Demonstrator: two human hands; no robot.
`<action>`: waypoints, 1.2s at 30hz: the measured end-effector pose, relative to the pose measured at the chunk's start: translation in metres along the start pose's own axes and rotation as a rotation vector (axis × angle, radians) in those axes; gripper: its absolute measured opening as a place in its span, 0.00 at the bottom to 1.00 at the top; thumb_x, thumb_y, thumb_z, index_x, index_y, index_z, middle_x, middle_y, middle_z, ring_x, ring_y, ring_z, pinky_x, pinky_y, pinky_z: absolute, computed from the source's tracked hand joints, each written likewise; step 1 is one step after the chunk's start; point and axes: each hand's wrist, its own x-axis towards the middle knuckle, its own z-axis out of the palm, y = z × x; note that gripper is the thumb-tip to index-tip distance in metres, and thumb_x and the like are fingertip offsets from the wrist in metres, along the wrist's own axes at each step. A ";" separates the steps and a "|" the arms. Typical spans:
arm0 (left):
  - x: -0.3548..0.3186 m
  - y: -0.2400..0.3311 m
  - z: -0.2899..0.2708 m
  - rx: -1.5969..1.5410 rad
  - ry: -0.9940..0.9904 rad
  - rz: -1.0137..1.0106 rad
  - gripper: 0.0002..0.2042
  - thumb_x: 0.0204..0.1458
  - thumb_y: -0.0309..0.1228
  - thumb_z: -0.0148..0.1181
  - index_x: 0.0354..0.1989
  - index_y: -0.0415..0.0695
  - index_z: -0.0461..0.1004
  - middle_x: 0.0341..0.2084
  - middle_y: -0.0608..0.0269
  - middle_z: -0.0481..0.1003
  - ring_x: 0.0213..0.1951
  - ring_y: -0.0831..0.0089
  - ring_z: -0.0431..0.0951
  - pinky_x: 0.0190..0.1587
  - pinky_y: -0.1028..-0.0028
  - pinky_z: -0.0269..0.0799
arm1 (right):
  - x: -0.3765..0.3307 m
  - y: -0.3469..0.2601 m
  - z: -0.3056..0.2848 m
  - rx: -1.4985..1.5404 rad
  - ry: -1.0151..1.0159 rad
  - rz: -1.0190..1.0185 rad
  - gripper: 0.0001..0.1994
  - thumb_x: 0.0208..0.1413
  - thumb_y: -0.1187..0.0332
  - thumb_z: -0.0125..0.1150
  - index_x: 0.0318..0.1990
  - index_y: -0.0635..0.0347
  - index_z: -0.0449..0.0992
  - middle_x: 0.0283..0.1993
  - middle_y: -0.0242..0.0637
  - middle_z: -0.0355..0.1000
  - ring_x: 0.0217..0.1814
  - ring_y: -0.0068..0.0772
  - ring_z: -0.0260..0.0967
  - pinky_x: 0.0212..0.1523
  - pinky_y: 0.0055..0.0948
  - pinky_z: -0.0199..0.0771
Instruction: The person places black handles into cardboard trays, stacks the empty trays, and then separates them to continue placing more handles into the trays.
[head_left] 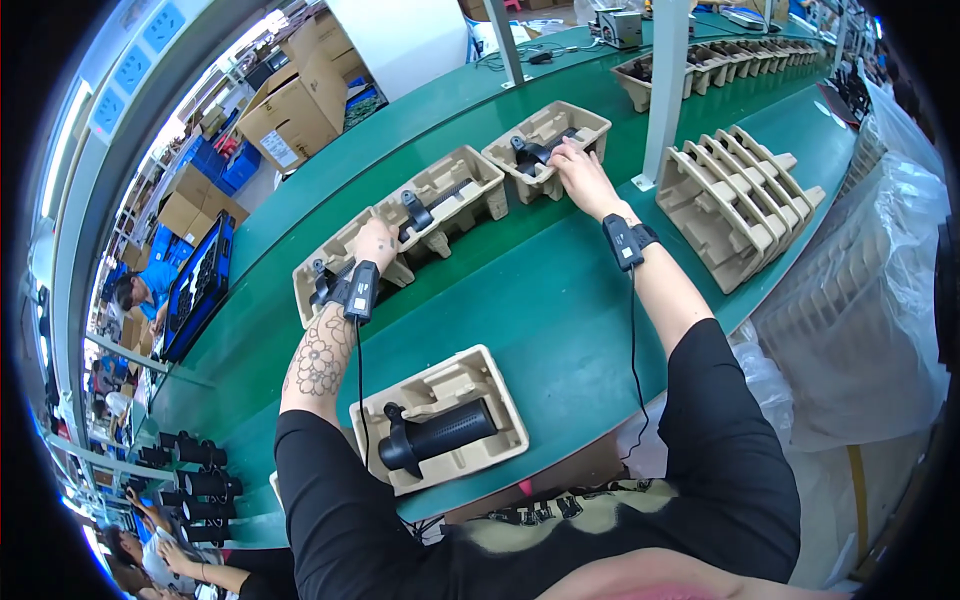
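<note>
My left hand [375, 243] is at the right end of a tan moulded pulp tray [302, 278], beside a second pulp tray [490, 188]. Its fingers curl downward, and what they grip is hidden. Farther right, my right hand [580, 172] reaches into a third pulp tray [585, 116], its bent fingers at a black cylindrical device [530, 152]. Another black device [415, 210] lies in the second tray, and one [322, 280] in the first. Closer to me, a pulp tray [510, 425] holds a black textured cylinder with a ring [440, 437]. Wrist units with cables are strapped to both wrists.
Nested pulp trays [735, 205] stand on the green bench [560, 310] at right, near a metal post [668, 90]. More filled trays [700, 70] line the far right. Plastic-wrapped trays [855, 310] stand beyond the bench. Black cylinders [205, 485] and people are at left.
</note>
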 end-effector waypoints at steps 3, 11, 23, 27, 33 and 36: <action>0.008 0.025 0.003 -0.022 0.082 0.029 0.16 0.51 0.40 0.56 0.30 0.35 0.77 0.28 0.38 0.77 0.36 0.43 0.79 0.41 0.53 0.74 | -0.007 -0.002 0.005 0.065 0.093 0.068 0.23 0.57 0.71 0.56 0.61 0.49 0.66 0.65 0.39 0.58 0.72 0.48 0.49 0.69 0.51 0.50; 0.048 0.085 0.018 -0.229 -0.093 0.129 0.22 0.52 0.44 0.49 0.25 0.34 0.76 0.26 0.35 0.76 0.34 0.40 0.78 0.39 0.52 0.74 | -0.074 -0.009 -0.007 0.380 0.364 0.103 0.30 0.56 0.71 0.56 0.67 0.54 0.56 0.70 0.49 0.48 0.73 0.56 0.45 0.69 0.44 0.53; 0.111 0.189 0.046 -0.267 0.002 0.223 0.20 0.48 0.45 0.52 0.32 0.38 0.78 0.31 0.41 0.77 0.37 0.46 0.78 0.40 0.57 0.74 | -0.120 -0.050 0.015 0.266 0.093 0.182 0.14 0.52 0.72 0.56 0.46 0.63 0.75 0.52 0.44 0.71 0.57 0.45 0.67 0.60 0.38 0.64; 0.056 0.181 -0.041 -0.051 0.142 0.552 0.13 0.48 0.40 0.55 0.33 0.44 0.79 0.28 0.47 0.79 0.36 0.50 0.79 0.41 0.56 0.76 | -0.122 -0.034 0.026 0.463 0.227 0.216 0.10 0.52 0.72 0.55 0.41 0.64 0.78 0.44 0.45 0.75 0.49 0.44 0.72 0.53 0.35 0.71; -0.170 0.091 -0.287 -0.128 -0.323 0.081 0.27 0.60 0.52 0.47 0.35 0.35 0.77 0.25 0.49 0.78 0.26 0.53 0.77 0.32 0.61 0.73 | -0.129 -0.024 0.023 0.598 0.120 0.238 0.07 0.56 0.71 0.56 0.38 0.61 0.80 0.42 0.41 0.77 0.50 0.36 0.73 0.53 0.31 0.70; -0.254 0.034 -0.299 -0.055 -0.386 -0.243 0.30 0.60 0.55 0.46 0.30 0.34 0.77 0.17 0.52 0.75 0.22 0.59 0.76 0.27 0.64 0.71 | -0.130 -0.007 0.029 0.489 0.124 0.127 0.06 0.54 0.72 0.57 0.37 0.60 0.80 0.43 0.43 0.74 0.52 0.41 0.71 0.56 0.34 0.68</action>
